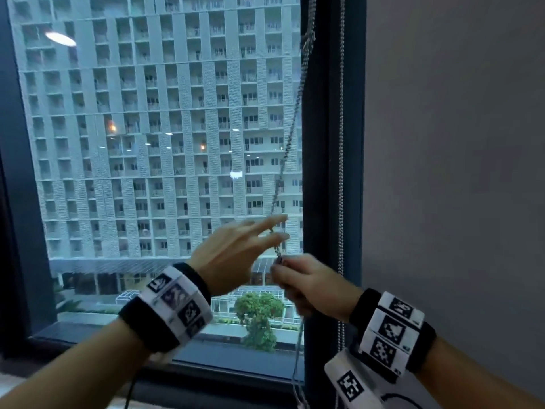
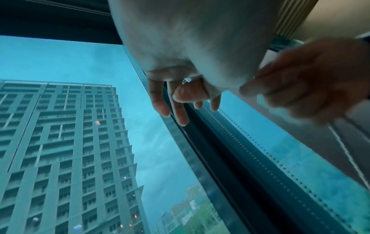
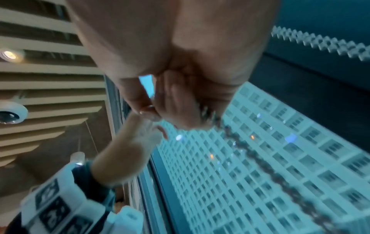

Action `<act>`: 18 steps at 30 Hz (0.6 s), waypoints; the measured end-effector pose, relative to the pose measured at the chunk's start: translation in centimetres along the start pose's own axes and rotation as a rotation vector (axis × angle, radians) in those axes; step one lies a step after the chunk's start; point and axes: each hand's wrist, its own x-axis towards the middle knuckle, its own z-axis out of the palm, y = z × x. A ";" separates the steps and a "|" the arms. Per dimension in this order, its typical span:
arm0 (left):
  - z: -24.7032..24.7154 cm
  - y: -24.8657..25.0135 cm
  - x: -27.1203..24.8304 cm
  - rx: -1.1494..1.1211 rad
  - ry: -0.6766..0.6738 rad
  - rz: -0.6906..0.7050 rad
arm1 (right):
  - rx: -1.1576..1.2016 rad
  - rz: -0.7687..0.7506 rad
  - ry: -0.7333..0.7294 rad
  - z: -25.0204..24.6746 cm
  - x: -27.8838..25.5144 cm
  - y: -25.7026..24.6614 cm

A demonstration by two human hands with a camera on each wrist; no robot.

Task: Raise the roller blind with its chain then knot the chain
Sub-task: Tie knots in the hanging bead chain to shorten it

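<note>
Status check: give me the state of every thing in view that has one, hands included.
Blind: not in view, glass uncovered.
Chain: drawn slantwise from the frame to the hands; a second run hangs straight by the frame.
Right hand: pinches the chain.
Left hand: fingers straight, at the chain above the right; grip unclear.
Window: shut.

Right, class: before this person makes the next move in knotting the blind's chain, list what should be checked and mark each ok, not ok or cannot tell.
1. Roller blind raised off the glass: ok, the window pane shows uncovered.
2. Right hand grips the twisted metal bead chain: ok.
3. Left hand free: ok, its fingers are straight, by the chain.
4. Chain taut above the grip: ok, running slanted upward.
5. Knot formed: cannot tell, blurred.
6. Second bead chain at the dark frame hangs clear: ok.
</note>
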 end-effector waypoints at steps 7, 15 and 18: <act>-3.2 -0.1 1.5 -0.952 -0.196 -0.199 | -0.290 -0.398 0.376 -4.8 0.8 -5.0; -4.1 0.7 1.8 -2.058 -0.235 -0.230 | -0.144 -0.129 0.157 -2.2 0.7 -4.7; -3.9 -0.1 1.5 -1.956 -0.206 -0.336 | -0.492 -0.166 0.145 -2.6 -0.8 -5.0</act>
